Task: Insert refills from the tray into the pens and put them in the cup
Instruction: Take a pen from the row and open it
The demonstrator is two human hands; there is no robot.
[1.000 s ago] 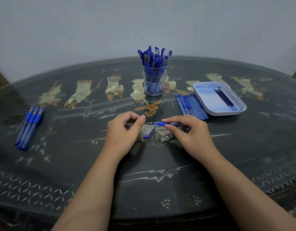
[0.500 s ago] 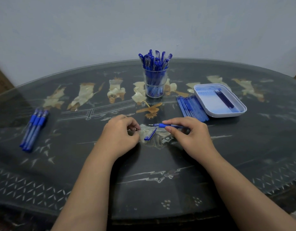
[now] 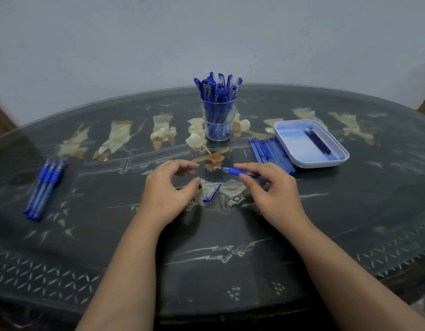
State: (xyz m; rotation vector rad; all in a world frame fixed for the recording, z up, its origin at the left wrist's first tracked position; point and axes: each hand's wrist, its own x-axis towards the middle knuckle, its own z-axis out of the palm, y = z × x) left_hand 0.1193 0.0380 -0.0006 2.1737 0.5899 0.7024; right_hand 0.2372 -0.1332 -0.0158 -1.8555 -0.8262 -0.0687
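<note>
**Right hand pinches a pen, cap loose on the table**

The right hand [image 3: 276, 189] pinches a pen [image 3: 240, 173] by its blue grip between thumb and fingers, with the tip pointing toward the left hand [image 3: 166, 189]. The left fingers are loosely curved, thumb and forefinger apart, holding nothing. A cap [image 3: 212, 193] lies on the table [image 3: 230, 235] between the two thumbs, just below the pen. Beyond the fingertips stands the cup [image 3: 218, 123], packed with capped pens [image 3: 218, 87]. Right of the right fingers sits the tray [image 3: 321, 164] with a few refills [image 3: 317, 142]. Three spare pens [image 3: 44, 187] lie well left of the left hand.
</note>
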